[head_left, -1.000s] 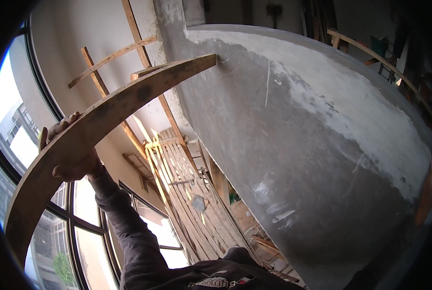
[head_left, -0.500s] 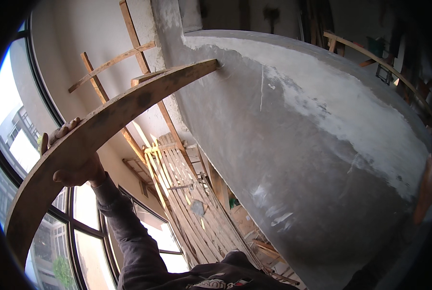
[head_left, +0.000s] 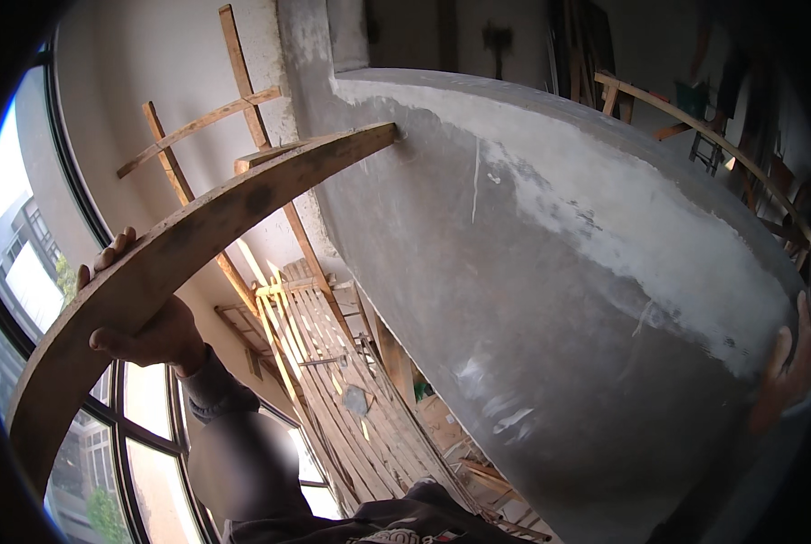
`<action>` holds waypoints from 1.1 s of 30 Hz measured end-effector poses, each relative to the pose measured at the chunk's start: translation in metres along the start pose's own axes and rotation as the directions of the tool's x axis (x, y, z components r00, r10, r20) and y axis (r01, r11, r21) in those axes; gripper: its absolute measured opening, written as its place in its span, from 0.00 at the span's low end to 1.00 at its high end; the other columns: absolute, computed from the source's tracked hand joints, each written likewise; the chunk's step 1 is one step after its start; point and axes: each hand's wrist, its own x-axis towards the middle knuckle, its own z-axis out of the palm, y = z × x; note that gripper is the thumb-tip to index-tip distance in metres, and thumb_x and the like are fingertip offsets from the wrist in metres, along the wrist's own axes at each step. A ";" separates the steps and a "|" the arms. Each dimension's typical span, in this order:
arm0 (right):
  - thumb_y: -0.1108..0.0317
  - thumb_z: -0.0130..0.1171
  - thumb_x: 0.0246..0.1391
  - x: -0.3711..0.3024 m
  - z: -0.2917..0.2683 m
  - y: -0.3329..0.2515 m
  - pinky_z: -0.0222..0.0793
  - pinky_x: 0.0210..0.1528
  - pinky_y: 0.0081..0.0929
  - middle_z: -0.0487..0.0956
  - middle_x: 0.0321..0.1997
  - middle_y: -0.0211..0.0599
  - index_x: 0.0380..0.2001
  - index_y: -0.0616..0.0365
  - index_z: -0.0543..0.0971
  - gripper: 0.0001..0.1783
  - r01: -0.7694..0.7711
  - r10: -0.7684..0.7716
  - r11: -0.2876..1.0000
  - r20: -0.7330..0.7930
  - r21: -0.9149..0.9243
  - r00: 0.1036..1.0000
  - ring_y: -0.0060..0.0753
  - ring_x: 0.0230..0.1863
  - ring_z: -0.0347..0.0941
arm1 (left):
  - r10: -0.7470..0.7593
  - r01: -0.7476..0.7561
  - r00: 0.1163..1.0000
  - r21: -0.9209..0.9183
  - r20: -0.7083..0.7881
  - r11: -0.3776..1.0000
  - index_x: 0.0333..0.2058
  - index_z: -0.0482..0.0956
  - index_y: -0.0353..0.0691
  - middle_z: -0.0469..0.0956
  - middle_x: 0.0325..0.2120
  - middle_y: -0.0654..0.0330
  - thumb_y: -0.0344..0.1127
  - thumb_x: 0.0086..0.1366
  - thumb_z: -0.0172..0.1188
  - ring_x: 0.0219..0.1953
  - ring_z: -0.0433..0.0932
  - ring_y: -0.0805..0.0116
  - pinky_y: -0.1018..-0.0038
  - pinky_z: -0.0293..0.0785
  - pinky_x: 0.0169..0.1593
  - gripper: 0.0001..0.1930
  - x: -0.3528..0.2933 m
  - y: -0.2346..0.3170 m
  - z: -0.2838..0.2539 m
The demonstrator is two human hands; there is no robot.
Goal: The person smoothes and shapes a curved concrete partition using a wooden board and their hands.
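My left hand [head_left: 156, 335] is closed around a long wooden beam [head_left: 192, 238], thumb below and fingertips over its upper edge. The beam looks curved and runs from the lower left to the grey plastered wall [head_left: 514, 299], where its far end meets or nearly meets the surface. At the far right, my right hand [head_left: 791, 358] rests with fingers stretched against the edge of the plastered wall. A broad pale band of fresher-looking plaster [head_left: 596, 199] crosses the upper part of the grey surface.
Scaffold boards [head_left: 369, 426] lie below on my left, with a grey square plate [head_left: 356, 400] on them. Timber poles [head_left: 242, 72] with a crosspiece stand against the wall behind. Large windows [head_left: 142, 435] fill the left. A wooden rail [head_left: 695, 122] and clutter lie at the upper right.
The view has shifted slightly, so the wall and beam sit a little further left. My right hand has come further into view against the wall. My left hand keeps its grip.
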 end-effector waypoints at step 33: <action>0.77 0.68 0.44 -0.056 0.000 -0.098 0.68 0.26 0.24 0.75 0.29 0.27 0.40 0.56 0.84 0.16 0.082 -0.084 0.820 -0.023 0.566 0.996 0.25 0.26 0.70 | -0.408 -0.754 0.540 0.638 0.737 0.154 0.48 0.74 0.32 0.72 0.48 0.42 0.27 0.55 0.64 0.59 0.71 0.42 0.43 0.57 0.69 0.21 -0.048 -0.128 0.148</action>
